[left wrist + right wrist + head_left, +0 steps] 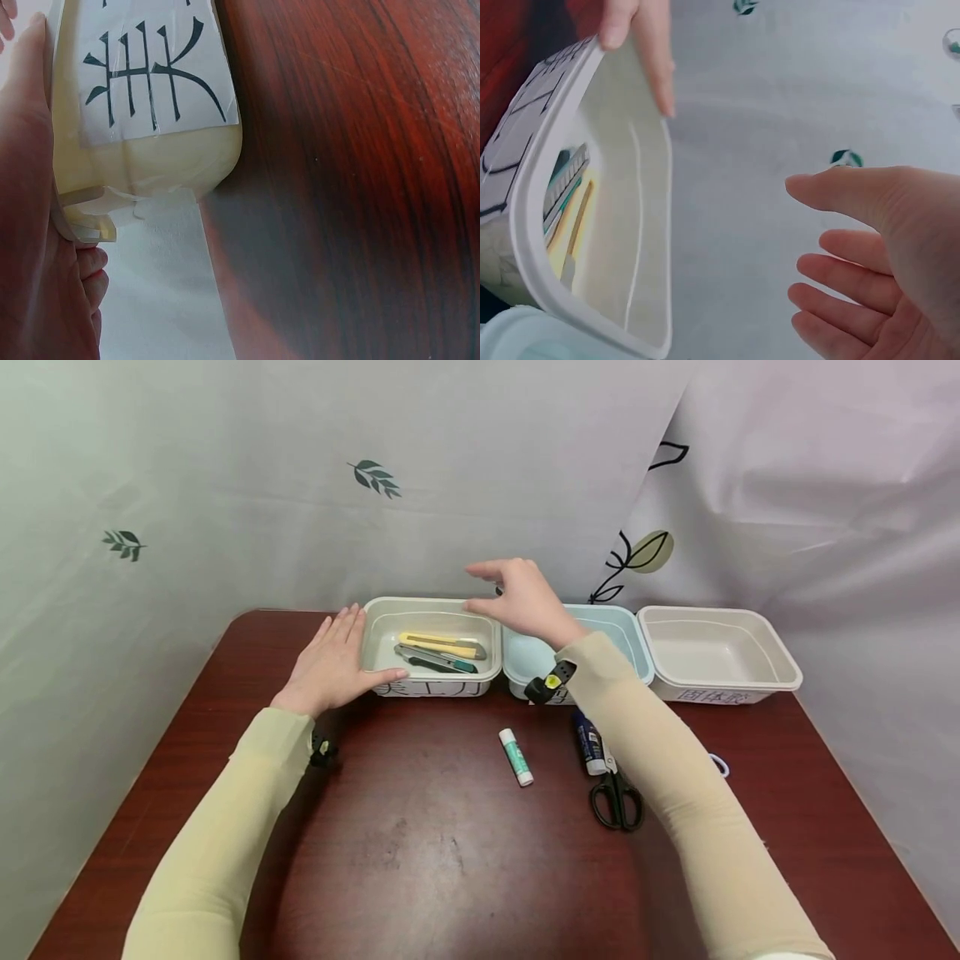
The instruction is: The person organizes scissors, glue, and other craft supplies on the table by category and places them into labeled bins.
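Observation:
At the left end of a cream plastic bin [382,604], my left hand [326,664] rests against the rim, its fingers straight and the thumb along the front edge. Inside that bin lie yellow utility knives [442,643] and a grey-green utility knife [435,658], with a dark one beside it. Above the bin's right back side hovers my right hand [525,597], thumb and fingers apart and nothing between them. The right wrist view also shows that hand [870,255] apart from the bin. A paper label [157,75] with black writing covers the bin's front.
A blue bin [637,639], partly behind my right forearm, and another cream bin [720,683] continue the row. On the brown table [375,860] lie a white-green glue stick [516,757], a dark blue glue stick [590,743] and black-handled scissors [617,802]. A white loop [720,765] peeks past the right sleeve.

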The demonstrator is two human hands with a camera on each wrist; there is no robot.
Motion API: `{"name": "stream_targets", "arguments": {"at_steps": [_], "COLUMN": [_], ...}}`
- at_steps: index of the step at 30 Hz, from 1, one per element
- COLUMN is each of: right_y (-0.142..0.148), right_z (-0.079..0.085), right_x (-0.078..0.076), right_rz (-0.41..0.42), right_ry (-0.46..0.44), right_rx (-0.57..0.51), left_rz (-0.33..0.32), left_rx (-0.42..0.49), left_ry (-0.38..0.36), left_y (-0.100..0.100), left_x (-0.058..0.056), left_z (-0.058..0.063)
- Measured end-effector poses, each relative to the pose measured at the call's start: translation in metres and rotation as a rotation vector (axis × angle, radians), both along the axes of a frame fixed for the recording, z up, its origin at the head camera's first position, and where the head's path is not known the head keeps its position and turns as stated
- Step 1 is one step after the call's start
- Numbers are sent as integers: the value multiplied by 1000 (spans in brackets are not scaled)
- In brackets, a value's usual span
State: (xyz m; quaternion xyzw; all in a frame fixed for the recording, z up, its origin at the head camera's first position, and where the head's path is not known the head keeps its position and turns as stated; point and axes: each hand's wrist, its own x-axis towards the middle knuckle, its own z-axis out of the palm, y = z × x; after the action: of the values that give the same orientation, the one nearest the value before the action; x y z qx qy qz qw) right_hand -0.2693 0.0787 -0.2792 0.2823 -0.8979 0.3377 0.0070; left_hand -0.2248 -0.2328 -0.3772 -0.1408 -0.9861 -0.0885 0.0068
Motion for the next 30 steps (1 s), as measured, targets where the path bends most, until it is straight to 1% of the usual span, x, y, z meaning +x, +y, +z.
{"name": "stream_targets", "arguments": {"at_steps": [9,18,25,30], "right_y": [18,49,75,89], "right_z": [12,12,13,12], "right_x": [17,38,53,59], "right_rz": [-4,-35,-96,-126], "right_ry": [6,36,82,69], "right_rx": [-76,-133,-114,-108], "left_rz": [-7,-7,-12,-11], "left_rx": [5,2,2,2], "left_ry": [3,10,4,7], "left_y": [0,1,2,2], "left_x": [0,1,2,2], "left_z": [0,2,3,3]}}
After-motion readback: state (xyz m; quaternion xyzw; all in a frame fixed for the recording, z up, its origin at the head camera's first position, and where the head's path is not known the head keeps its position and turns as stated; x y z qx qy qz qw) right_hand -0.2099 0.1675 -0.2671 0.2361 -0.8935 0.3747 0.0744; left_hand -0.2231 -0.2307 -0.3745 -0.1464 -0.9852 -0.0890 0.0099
